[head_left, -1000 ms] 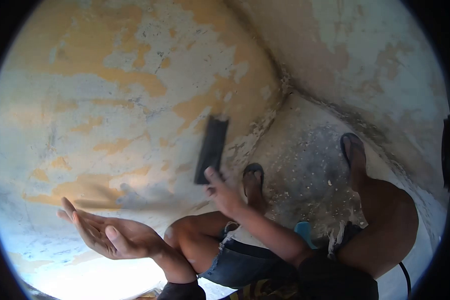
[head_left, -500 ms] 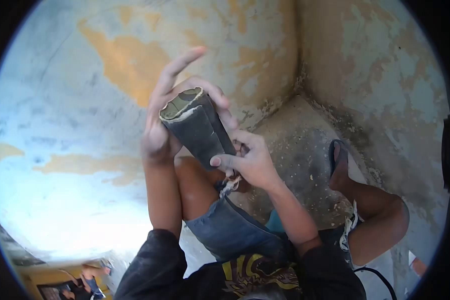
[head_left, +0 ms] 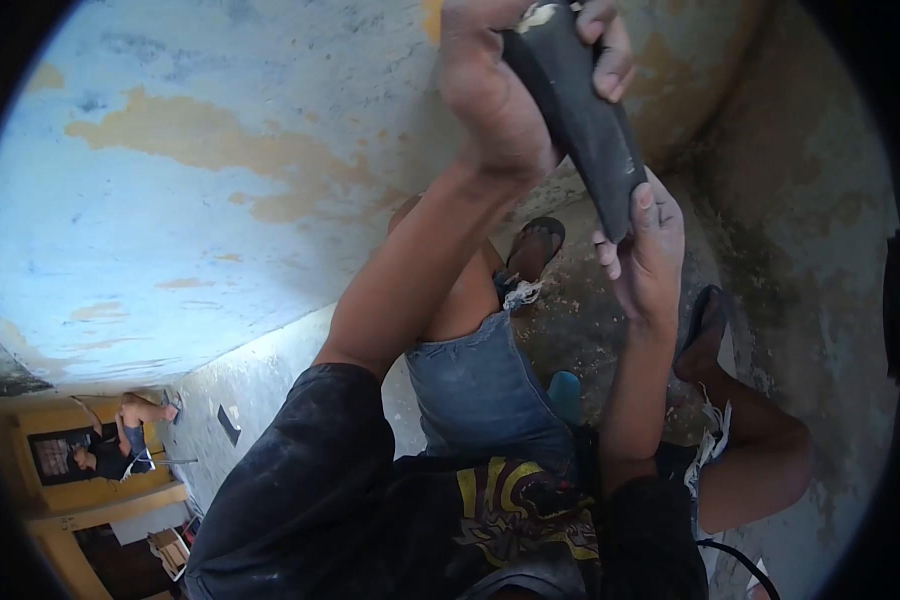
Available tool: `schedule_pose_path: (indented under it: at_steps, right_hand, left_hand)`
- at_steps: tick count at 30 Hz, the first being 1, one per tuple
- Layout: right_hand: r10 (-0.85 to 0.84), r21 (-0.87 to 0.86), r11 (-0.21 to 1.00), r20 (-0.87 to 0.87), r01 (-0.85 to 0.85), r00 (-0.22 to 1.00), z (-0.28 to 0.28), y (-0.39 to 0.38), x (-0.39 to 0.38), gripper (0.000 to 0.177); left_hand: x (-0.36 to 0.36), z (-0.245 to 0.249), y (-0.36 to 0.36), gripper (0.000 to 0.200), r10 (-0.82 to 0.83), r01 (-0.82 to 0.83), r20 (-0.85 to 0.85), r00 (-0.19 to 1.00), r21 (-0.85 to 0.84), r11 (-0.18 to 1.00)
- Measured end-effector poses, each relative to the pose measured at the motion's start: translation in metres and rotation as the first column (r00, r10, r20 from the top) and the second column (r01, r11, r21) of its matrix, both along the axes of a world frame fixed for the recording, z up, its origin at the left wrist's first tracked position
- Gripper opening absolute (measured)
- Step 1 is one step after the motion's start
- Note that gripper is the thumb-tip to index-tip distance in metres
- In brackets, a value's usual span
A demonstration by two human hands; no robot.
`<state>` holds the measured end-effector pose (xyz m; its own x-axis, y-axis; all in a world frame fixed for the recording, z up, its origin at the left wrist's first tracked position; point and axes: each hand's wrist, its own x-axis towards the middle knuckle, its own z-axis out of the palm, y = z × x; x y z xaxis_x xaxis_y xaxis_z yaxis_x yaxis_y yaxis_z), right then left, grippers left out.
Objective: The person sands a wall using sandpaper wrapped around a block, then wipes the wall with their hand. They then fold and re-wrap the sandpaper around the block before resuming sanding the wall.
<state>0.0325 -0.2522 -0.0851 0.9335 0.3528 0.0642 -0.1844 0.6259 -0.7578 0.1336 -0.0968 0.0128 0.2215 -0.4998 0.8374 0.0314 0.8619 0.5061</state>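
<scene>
A dark grey, tapering folded sheet with a pale torn edge, which looks like sandpaper (head_left: pixel 595 125), is held up in front of the wall near the top of the head view. My left hand (head_left: pixel 500 105) wraps around its wider upper part, with fingertips showing on the far side. At the narrow lower end, my right hand (head_left: pixel 655 250) pinches the sheet, its thumb lying on the dark face. Whitish dust covers the fingers of both hands. The inside of the fold is hidden from this angle.
A wall (head_left: pixel 250 190) with peeling pale blue and yellow paint stands close ahead, meeting another wall at right. My bent legs in torn denim shorts (head_left: pixel 480 385) rest over the speckled concrete floor (head_left: pixel 570 320). At far lower left, another person (head_left: pixel 120 440) is near a yellow wall.
Both hands have risen and moved right with the sandpaper. Its open end now faces away, and my left fingers have closed around it. More of the room shows at lower left.
</scene>
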Motion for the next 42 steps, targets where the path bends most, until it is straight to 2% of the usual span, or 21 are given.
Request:
schedule_pose_path:
  at_steps: [1, 3, 4, 6, 7, 10, 11, 13, 16, 19, 22, 24, 28, 30, 32, 33, 34, 35, 38, 40, 42]
  right_hand:
    - [-0.055, -0.008, 0.998, 0.005, 0.055, 0.998, -0.004, -0.002, 0.000, 0.048]
    - [-0.106, -0.045, 0.993, 0.031, 0.107, 0.994, 0.000, -0.012, 0.009, 0.048]
    - [-0.194, -0.068, 0.978, 0.049, 0.197, 0.980, 0.001, -0.017, 0.012, 0.047]
    - [-0.267, -0.118, 0.955, 0.049, 0.271, 0.962, 0.001, -0.029, 0.011, 0.046]
    - [-0.332, -0.150, 0.923, 0.155, 0.355, 0.930, 0.000, -0.035, 0.014, 0.045]
    - [-0.415, -0.240, 0.841, 0.289, 0.485, 0.863, 0.002, -0.049, 0.016, 0.043]
    - [-0.456, -0.284, 0.795, 0.305, 0.536, 0.836, -0.001, -0.057, 0.020, 0.044]
    - [-0.464, -0.319, 0.762, 0.337, 0.563, 0.819, -0.011, -0.073, 0.028, 0.046]
    - [-0.474, -0.366, 0.748, 0.289, 0.553, 0.832, -0.007, -0.064, 0.025, 0.048]
    - [-0.279, -0.413, 0.797, 0.395, 0.441, 0.875, -0.007, -0.053, 0.020, 0.067]
    - [-0.222, -0.283, 0.907, 0.309, 0.312, 0.925, -0.020, -0.036, 0.020, 0.073]
    - [-0.134, -0.209, 0.961, 0.227, 0.183, 0.965, -0.019, -0.030, 0.017, 0.076]
    - [-0.160, -0.103, 0.977, 0.234, 0.188, 0.959, -0.004, -0.041, 0.026, 0.079]
    - [-0.283, -0.098, 0.949, 0.141, 0.298, 0.949, -0.005, -0.058, 0.034, 0.081]
    - [-0.301, -0.014, 0.953, 0.100, 0.303, 0.949, -0.010, -0.071, 0.041, 0.083]
    - [-0.331, 0.282, 0.897, -0.079, 0.339, 0.940, -0.009, -0.069, 0.040, 0.083]
    - [-0.291, 0.541, 0.746, -0.261, 0.389, 0.921, -0.008, -0.065, 0.037, 0.084]
    - [-0.121, 0.714, 0.675, -0.142, 0.186, 0.982, -0.003, -0.060, 0.029, 0.086]
    - [-0.276, 0.717, 0.610, -0.208, 0.338, 0.938, 0.004, -0.052, 0.019, 0.084]
    - [-0.291, 0.700, 0.619, -0.216, 0.355, 0.932, 0.006, -0.061, 0.028, 0.082]
    - [-0.396, 0.387, 0.809, -0.197, 0.442, 0.897, 0.006, -0.070, 0.034, 0.083]
  left_hand:
    - [-0.009, -0.009, -0.003, 0.070, 0.172, -0.178, -0.135, 0.976, -0.032, 0.984]
    - [-0.030, 0.006, -0.019, 0.068, 0.320, -0.352, -0.272, 0.908, -0.076, 0.933]
    - [-0.046, 0.020, -0.027, 0.070, 0.609, -0.603, -0.315, 0.728, 0.130, 0.787]
    - [-0.074, 0.032, -0.039, 0.073, 0.830, -0.758, -0.327, 0.451, 0.351, 0.550]
    - [-0.083, 0.036, -0.043, 0.074, 0.959, -0.840, -0.054, 0.278, 0.470, 0.270]
    - [-0.061, 0.025, -0.011, 0.069, 0.916, -0.896, 0.381, 0.122, 0.440, -0.064]
    - [-0.051, 0.026, 0.004, 0.058, 0.843, -0.868, 0.426, 0.330, 0.488, 0.093]
    - [-0.048, 0.029, 0.009, 0.048, 0.727, -0.810, 0.455, 0.513, 0.536, 0.236]
    - [-0.058, 0.034, 0.003, 0.033, 0.796, -0.646, 0.176, 0.580, 0.694, 0.317]
    - [-0.052, 0.040, -0.002, 0.031, 0.773, -0.612, 0.182, 0.608, 0.727, 0.311]
    - [-0.056, 0.042, -0.013, 0.038, 0.851, -0.634, 0.250, 0.462, 0.764, 0.120]
    - [-0.048, 0.029, -0.019, 0.030, 0.859, -0.851, 0.486, 0.161, 0.509, -0.128]
    - [-0.048, 0.028, -0.018, 0.033, 0.860, -0.876, 0.491, 0.138, 0.466, -0.126]
    - [-0.055, 0.035, -0.022, 0.034, 0.873, -0.882, 0.470, 0.130, 0.457, -0.115]
    - [-0.059, 0.039, -0.028, 0.033, 0.929, -0.795, 0.315, 0.194, 0.606, -0.039]
    - [-0.062, 0.036, -0.034, 0.034, 0.909, -0.769, 0.366, 0.198, 0.633, -0.088]
    - [-0.060, 0.023, -0.043, 0.034, 0.824, -0.832, 0.516, 0.232, 0.545, -0.107]
    - [-0.059, 0.015, -0.052, 0.035, 0.715, -0.885, 0.655, 0.246, 0.453, -0.111]
    - [-0.063, 0.021, -0.064, 0.037, 0.736, -0.926, 0.654, 0.175, 0.363, -0.103]
    - [-0.065, 0.027, -0.064, 0.036, 0.762, -0.907, 0.612, 0.212, 0.414, -0.081]
    - [-0.065, 0.028, -0.060, 0.034, 0.827, -0.789, 0.490, 0.277, 0.607, -0.095]
